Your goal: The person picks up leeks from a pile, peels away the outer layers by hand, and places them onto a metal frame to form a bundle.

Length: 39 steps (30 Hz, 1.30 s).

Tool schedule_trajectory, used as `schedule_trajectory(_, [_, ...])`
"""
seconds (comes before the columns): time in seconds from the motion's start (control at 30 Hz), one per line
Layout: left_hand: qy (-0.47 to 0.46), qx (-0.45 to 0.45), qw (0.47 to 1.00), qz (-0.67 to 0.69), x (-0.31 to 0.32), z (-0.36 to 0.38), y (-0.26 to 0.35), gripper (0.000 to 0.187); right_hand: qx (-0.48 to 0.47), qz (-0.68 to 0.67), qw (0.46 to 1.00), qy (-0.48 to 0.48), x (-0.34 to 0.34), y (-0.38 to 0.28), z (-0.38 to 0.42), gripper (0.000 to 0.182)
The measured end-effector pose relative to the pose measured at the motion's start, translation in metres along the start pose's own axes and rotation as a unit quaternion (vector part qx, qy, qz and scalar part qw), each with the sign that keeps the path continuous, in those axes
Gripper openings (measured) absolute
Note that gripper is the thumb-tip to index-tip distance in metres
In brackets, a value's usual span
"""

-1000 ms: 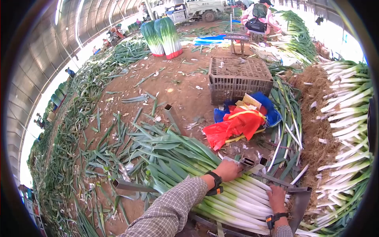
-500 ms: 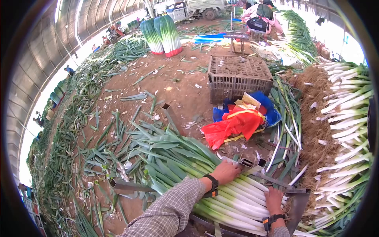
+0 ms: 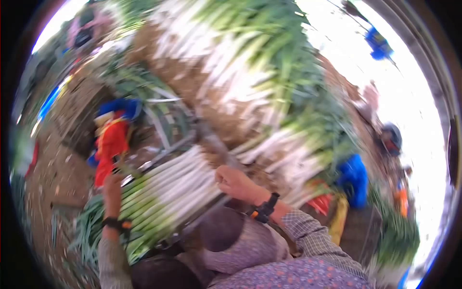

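**Firm white shanks, tender green tops**

At the left, crumpled red plastic sheeting (image 3: 111, 142) lies on the brown earth floor (image 3: 45, 178). Just below the sheeting, the left hand (image 3: 112, 192) is beside the green part of a row of long white-and-green leeks (image 3: 168, 185); blur hides whether its fingers grasp anything. The row lies between the two hands, in a grey metal frame (image 3: 210, 137). Together the leeks are probably heavy, the shanks stiff and perhaps slippery, the leaves limp and easily torn. The firm, white-to-pale-green middle looks the best hold, supported from beneath. The right hand (image 3: 236, 184) is just beside the white ends, its fingers curled inward; whether they clasp anything, I cannot tell. Farther right lies a loose heap of leeks (image 3: 298, 139).
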<state>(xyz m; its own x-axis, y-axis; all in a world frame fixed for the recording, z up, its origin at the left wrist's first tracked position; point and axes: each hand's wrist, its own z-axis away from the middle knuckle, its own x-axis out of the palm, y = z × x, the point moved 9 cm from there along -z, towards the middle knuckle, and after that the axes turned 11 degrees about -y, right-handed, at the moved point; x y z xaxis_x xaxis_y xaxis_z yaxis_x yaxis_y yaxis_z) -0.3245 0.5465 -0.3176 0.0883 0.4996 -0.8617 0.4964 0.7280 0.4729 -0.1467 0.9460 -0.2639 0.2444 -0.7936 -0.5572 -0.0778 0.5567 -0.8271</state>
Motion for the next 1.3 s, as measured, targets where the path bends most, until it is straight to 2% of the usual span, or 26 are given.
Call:
schedule_trajectory(0.03, [0.028, -0.041, 0.998, 0.031, -0.027, 0.003, 0.025, 0.017, 0.046, -0.043, 0.998, -0.007, -0.006, 0.010, 0.032, 0.013])
schedule_trajectory(0.07, [0.023, -0.033, 0.998, 0.054, -0.052, 0.004, 0.060, 0.017, 0.053, -0.028, 0.998, 0.034, -0.016, 0.019, 0.065, 0.011])
schedule_trajectory(0.17, [0.023, -0.026, 0.991, 0.131, -0.106, 0.007, 0.135, 0.017, 0.161, -0.062, 0.981, 0.087, -0.033, 0.063, 0.151, 0.013])
schedule_trajectory(0.2, [0.023, -0.028, 0.987, 0.160, -0.118, 0.010, 0.156, 0.016, 0.193, -0.122, 0.964, 0.133, -0.037, 0.095, 0.176, 0.015])
schedule_trajectory(0.27, [0.016, 0.039, 0.988, 0.150, -0.141, 0.014, 0.228, 0.015, 0.235, -0.090, 0.944, 0.212, -0.060, 0.141, 0.209, 0.012])
schedule_trajectory(0.37, [0.003, 0.107, 0.987, 0.121, -0.139, 0.024, 0.311, 0.013, 0.240, -0.075, 0.929, 0.271, -0.096, 0.182, 0.204, 0.012])
schedule_trajectory(0.43, [-0.020, 0.119, 0.986, 0.114, -0.120, 0.023, 0.334, 0.012, 0.233, -0.049, 0.927, 0.289, -0.122, 0.205, 0.180, 0.020])
schedule_trajectory(0.5, [-0.051, 0.109, 0.985, 0.124, -0.087, 0.018, 0.337, 0.010, 0.230, 0.008, 0.925, 0.304, -0.147, 0.225, 0.145, 0.031])
schedule_trajectory(0.53, [-0.065, 0.068, 0.985, 0.143, -0.068, 0.017, 0.321, 0.008, 0.263, 0.041, 0.920, 0.288, -0.157, 0.237, 0.126, 0.035])
schedule_trajectory(0.63, [-0.100, 0.063, 0.984, 0.130, -0.033, 0.016, 0.314, 0.007, 0.351, 0.110, 0.900, 0.234, -0.172, 0.263, 0.079, 0.045])
schedule_trajectory(0.7, [-0.122, 0.025, 0.980, 0.154, -0.021, 0.015, 0.307, 0.008, 0.393, 0.123, 0.890, 0.194, -0.173, 0.270, 0.060, 0.048])
schedule_trajectory(0.77, [-0.143, 0.019, 0.977, 0.154, -0.018, 0.012, 0.302, 0.010, 0.399, 0.141, 0.890, 0.170, -0.172, 0.280, 0.050, 0.044])
schedule_trajectory(0.83, [-0.122, 0.033, 0.982, 0.138, -0.028, 0.008, 0.296, 0.009, 0.401, 0.130, 0.890, 0.173, -0.172, 0.286, 0.057, 0.042])
schedule_trajectory(0.87, [-0.112, 0.043, 0.984, 0.132, -0.035, 0.005, 0.292, 0.008, 0.374, 0.108, 0.892, 0.232, -0.174, 0.281, 0.068, 0.036])
schedule_trajectory(0.97, [-0.045, 0.047, 0.993, 0.098, -0.071, 0.006, 0.266, 0.006, 0.312, 0.053, 0.872, 0.375, -0.174, 0.256, 0.133, 0.032])
schedule_trajectory(1.03, [-0.010, 0.016, 0.993, 0.116, -0.098, 0.011, 0.256, 0.007, 0.308, -0.076, 0.831, 0.457, -0.170, 0.221, 0.204, 0.043])
schedule_trajectory(1.1, [0.021, 0.012, 0.993, 0.115, -0.123, 0.023, 0.226, 0.009, 0.256, -0.199, 0.769, 0.551, -0.159, 0.223, 0.284, 0.055])
schedule_trajectory(1.17, [0.040, -0.075, 0.988, 0.131, -0.139, 0.042, 0.169, 0.011, 0.251, -0.187, 0.759, 0.571, -0.163, 0.183, 0.356, 0.052])
schedule_trajectory(1.2, [0.051, -0.119, 0.982, 0.135, -0.147, 0.053, 0.151, 0.012, 0.220, -0.247, 0.750, 0.572, -0.163, 0.155, 0.384, 0.052])
schedule_trajectory(1.23, [0.039, -0.134, 0.980, 0.141, -0.153, 0.061, 0.154, 0.013, 0.187, -0.306, 0.739, 0.570, -0.162, 0.133, 0.411, 0.052])
schedule_trajectory(1.3, [0.016, -0.167, 0.974, 0.150, -0.164, 0.077, 0.169, 0.026, 0.147, -0.271, 0.733, 0.606, -0.165, 0.112, 0.478, 0.051])
